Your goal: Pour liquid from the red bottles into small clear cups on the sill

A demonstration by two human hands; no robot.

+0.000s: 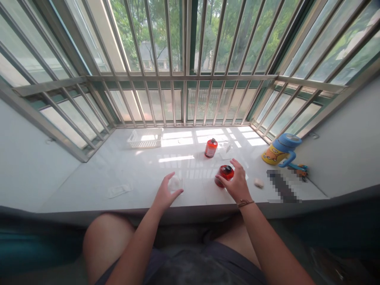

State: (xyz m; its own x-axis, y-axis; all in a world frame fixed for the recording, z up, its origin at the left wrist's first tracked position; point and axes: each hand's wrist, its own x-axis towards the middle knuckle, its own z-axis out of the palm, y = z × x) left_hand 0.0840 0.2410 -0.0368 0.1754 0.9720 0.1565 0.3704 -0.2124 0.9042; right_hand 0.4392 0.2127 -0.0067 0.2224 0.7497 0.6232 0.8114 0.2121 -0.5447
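Observation:
My left hand (165,194) hovers at the front of the white sill with thumb and fingers apart in a C shape. Between and beyond its fingertips lies a small whitish, partly see-through piece (175,183), whose kind I cannot make out. My right hand (237,180) is beside a red bottle with a black cap (225,172). Its thumb crosses in front of the bottle while the fingers are spread behind, and no firm grip shows. Farther back stands a second red bottle (211,148), upright, with a pale label and dark cap.
A white perforated basket (146,138) sits at the back left. Behind the second bottle's right is a clear piece (227,152). Rightward are a pale lump (258,183), a blue-and-yellow mug (280,149) and a blurred dark object (283,187). A flat pale strip (119,190) lies left. Metal bars line the window.

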